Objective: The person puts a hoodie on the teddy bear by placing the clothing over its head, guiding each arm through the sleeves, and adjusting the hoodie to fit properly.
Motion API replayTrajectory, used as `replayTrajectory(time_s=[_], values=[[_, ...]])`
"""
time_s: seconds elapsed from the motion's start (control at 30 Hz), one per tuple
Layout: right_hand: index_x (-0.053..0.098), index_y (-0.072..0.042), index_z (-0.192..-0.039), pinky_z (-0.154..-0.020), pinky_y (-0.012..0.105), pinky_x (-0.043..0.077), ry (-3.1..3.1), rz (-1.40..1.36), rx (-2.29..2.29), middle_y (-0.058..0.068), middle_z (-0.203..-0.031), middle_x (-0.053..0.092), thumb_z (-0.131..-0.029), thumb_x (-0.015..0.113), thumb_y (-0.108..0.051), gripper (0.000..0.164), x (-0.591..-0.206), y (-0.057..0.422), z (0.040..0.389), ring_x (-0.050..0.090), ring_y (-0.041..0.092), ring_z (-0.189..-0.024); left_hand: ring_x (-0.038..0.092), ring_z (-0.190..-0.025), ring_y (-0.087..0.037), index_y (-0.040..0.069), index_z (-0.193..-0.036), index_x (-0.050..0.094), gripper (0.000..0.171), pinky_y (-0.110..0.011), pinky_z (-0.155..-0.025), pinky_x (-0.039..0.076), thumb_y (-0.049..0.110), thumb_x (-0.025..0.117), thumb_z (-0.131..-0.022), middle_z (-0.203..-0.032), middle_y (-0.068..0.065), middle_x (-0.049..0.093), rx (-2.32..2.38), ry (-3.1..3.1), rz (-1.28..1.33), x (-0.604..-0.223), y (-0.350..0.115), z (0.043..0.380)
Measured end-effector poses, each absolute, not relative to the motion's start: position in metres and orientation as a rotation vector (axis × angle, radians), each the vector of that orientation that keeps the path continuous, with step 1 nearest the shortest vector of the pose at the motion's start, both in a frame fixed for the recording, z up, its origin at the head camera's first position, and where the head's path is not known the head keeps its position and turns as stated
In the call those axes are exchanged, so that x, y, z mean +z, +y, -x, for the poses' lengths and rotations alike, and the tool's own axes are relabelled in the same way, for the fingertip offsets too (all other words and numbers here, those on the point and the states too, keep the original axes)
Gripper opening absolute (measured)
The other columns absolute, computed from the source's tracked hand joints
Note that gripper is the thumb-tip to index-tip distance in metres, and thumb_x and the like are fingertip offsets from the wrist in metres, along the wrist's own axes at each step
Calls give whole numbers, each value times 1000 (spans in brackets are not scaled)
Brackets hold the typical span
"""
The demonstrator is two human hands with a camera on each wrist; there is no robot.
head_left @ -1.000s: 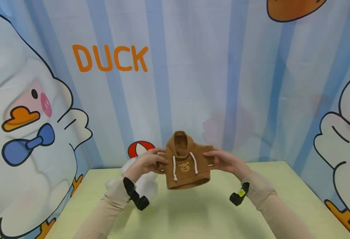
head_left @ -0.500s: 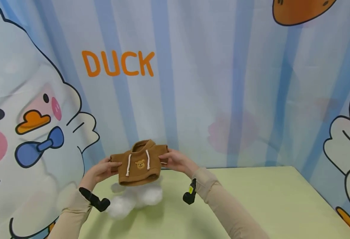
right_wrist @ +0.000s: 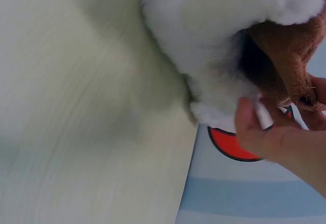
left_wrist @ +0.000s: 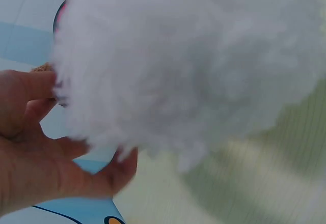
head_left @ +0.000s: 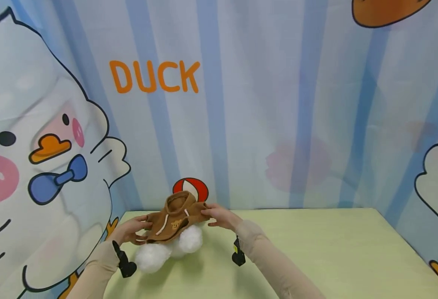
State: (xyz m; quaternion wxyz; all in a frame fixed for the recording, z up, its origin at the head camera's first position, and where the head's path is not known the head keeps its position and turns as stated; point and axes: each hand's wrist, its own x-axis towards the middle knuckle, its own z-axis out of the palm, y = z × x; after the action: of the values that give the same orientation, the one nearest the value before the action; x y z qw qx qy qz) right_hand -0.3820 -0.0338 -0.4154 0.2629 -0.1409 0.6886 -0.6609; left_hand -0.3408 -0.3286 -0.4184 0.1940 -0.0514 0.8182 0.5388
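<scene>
A small brown hoodie (head_left: 183, 210) with white drawstrings and a bear face is draped over the back of a white fluffy plush toy (head_left: 151, 258). My left hand (head_left: 132, 231) pinches the sleeve on the left, its lower fingers close to the white fur. At the opposite sleeve, my right hand (head_left: 221, 216) grips the brown cloth (right_wrist: 293, 66) between thumb and fingers. White fur (left_wrist: 178, 71) fills most of the left wrist view and hides much of that sleeve. The toy's head is not visible under the hoodie, while its rounded white ends stick out toward me.
The pale green table (head_left: 308, 253) extends to the right of the toy. Behind it hangs a striped blue and white curtain (head_left: 256, 104) printed with ducks and a red-and-white ball (head_left: 202, 190). A dark camera (head_left: 127, 268) is strapped to each wrist.
Both hands carried the hoodie left from beside the plush toy until it was over it, then lowered it onto the fur. The head view has also shifted slightly.
</scene>
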Motion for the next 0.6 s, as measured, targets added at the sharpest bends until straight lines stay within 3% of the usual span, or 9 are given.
replayTrajectory(time_s=[0.1,0.2,0.43,0.6], values=[[26,-1,-139,-97,55,33,1929,317,-1743,21,-139,32,-94,43,-15,50,-421,-30,381,30,39,-127,17,-122,-58,3,-143,2,64,-59,-88,36,26,39,-95,-141,-33,6,1456,2305,179,-416,-326,341],[24,-1,-139,-94,52,37,1860,286,-1786,21,-137,32,-95,41,-16,50,-426,-28,382,32,40,-125,10,-123,-59,-2,-141,-8,64,-61,-93,31,20,33,-97,-140,-38,0,1477,2262,113,-417,-326,342],[32,3,-133,-96,41,39,1685,366,-1907,17,-128,45,-97,32,-11,39,-436,-26,384,50,25,-112,21,-127,-48,-11,-137,-10,61,-49,-95,37,14,29,-98,-138,-40,9,1542,2212,-59,-420,-321,340],[41,-2,-128,-93,38,40,1574,505,-1977,12,-121,51,-96,38,-17,35,-470,-25,405,52,18,-106,23,-126,-47,-11,-137,-9,59,-30,-79,47,11,28,-98,-137,-40,9,1594,2162,-68,-423,-313,332]])
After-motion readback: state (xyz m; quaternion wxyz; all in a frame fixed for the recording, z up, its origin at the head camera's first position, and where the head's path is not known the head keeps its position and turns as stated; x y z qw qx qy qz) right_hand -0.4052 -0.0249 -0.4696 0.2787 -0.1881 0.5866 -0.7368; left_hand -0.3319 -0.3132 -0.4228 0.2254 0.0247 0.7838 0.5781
